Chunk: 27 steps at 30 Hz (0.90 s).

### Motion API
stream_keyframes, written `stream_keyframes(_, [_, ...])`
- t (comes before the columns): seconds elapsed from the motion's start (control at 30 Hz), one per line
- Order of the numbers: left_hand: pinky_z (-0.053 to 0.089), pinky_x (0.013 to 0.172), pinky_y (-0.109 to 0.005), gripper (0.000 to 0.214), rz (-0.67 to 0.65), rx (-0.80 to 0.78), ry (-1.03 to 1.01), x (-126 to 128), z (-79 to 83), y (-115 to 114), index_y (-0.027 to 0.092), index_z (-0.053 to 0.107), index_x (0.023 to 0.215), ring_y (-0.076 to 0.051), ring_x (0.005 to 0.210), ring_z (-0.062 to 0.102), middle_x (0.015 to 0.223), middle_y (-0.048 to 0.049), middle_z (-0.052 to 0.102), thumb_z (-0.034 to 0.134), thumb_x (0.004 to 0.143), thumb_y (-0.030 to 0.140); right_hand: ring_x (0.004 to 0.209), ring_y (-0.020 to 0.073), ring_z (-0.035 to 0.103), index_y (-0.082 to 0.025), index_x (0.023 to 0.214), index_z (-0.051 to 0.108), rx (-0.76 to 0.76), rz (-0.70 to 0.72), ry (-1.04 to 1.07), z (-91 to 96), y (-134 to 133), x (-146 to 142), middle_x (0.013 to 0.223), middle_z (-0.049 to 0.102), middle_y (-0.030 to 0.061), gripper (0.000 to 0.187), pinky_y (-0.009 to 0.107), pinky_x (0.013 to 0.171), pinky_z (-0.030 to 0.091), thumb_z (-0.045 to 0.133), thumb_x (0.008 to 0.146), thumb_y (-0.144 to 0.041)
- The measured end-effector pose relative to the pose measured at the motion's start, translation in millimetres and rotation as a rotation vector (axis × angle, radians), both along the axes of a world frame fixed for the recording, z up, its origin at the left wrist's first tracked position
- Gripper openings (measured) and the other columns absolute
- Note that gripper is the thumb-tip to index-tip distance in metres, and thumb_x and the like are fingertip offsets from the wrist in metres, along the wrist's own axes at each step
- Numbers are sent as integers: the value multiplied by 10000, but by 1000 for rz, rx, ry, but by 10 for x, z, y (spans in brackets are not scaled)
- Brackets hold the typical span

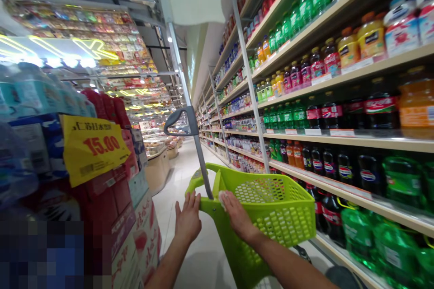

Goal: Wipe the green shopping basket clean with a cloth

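Observation:
A lime-green plastic shopping cart (283, 223) with slotted sides stands in front of me, tilted in view. My right hand (235, 214) lies on its near rim, pressing a small crumpled white wipe (223, 196) under the fingers. My left hand (188, 219) is at the cart's left corner, fingers spread and nothing in it; its fingertips reach the green edge, though I cannot tell how firmly they touch. Between my hands rises a grey pole (202, 158) with a dark grey loop grip (181, 122) and a blank white flag (196, 7) at the top.
Shelves of bottled drinks (325, 113) run along the right, close to the cart. Stacked drink packs and cartons (118, 207) with a yellow price sign (95, 149) stand on the left. A pale tiled aisle (185, 158) leads away, with wooden display bins (158, 171) further along.

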<state>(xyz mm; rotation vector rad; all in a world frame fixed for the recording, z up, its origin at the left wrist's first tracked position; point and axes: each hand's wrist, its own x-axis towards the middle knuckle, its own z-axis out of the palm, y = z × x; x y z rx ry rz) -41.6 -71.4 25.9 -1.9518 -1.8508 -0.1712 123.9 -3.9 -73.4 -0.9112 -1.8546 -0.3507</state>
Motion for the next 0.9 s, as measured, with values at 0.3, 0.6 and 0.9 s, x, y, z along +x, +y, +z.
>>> stream_keyframes(0.3, [89,1051,-546,807,-46,8,-11,-25,-54,20,187,177,1368,-213,1346,65,1467,-30,131,345,597,18,1325,242,113,-110,1246,443,335,-76,-241,2255,3,-202,1395,307,128,410,485,1058,190,377,845,-57])
stream_keyframes(0.6, [82,1056,-536,806,-8,-22,-11,-36,-23,19,180,196,1364,-215,1345,67,1467,-40,129,336,593,-9,1304,217,206,-134,1213,469,386,132,-657,1351,-114,71,1341,407,95,375,417,1015,319,402,847,-88])
stream_keyframes(0.9, [92,1054,-533,812,-12,-35,11,-46,-21,47,201,171,1368,-204,1346,63,1471,-29,109,355,599,18,1309,232,176,-112,1196,482,360,46,-149,654,-153,-315,1306,441,133,342,435,992,370,394,865,-97])
